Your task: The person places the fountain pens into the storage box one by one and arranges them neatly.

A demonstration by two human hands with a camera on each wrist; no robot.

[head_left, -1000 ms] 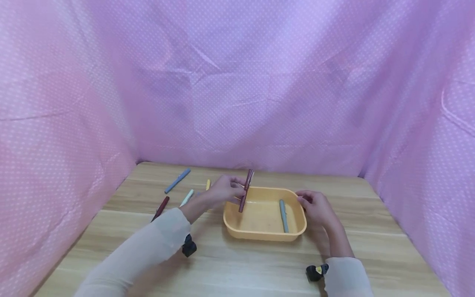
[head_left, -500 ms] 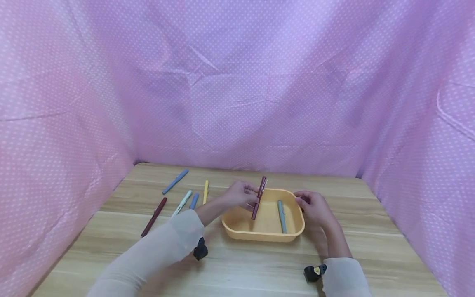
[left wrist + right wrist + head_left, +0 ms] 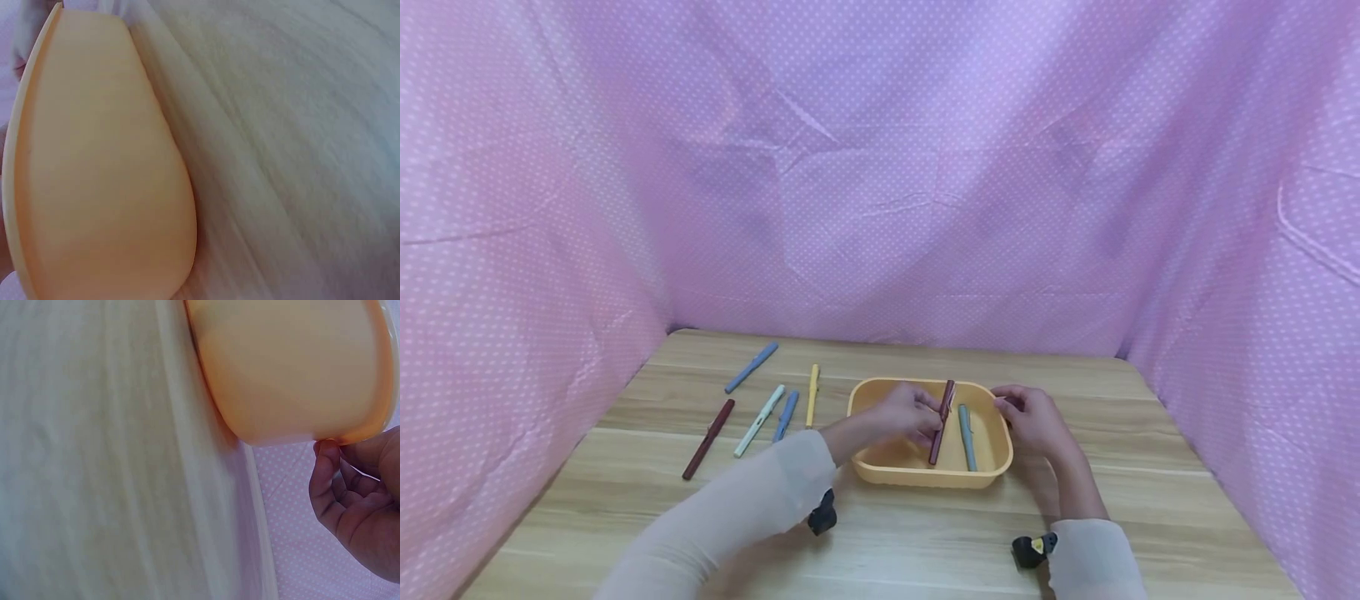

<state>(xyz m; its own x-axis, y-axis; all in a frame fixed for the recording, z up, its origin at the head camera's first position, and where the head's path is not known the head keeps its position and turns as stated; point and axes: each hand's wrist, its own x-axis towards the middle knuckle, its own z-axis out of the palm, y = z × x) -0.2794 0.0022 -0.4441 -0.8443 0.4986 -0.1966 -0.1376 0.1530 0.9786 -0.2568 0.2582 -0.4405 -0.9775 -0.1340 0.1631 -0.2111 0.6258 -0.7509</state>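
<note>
A dark red clip pen is pinched in my left hand, low inside an orange-yellow plastic tray. The pen leans, its clip end up and its lower end close over the tray floor. To its right, a grey-green pen lies in the tray. My right hand grips the tray's right rim; in the right wrist view, that hand's fingertips pinch the tray's edge. The left wrist view is mostly the tray's outer wall, which hides the left hand's fingers and the pen.
Left of the tray, several pens lie apart on the wooden table: a dark red pen, a pale mint pen, two blue ones and a yellow pen. Pink dotted cloth hangs around the table's back and sides.
My left hand has carried the dark red pen rightward and down into the tray, beside the grey-green pen. The right hand keeps its grip on the rim.
</note>
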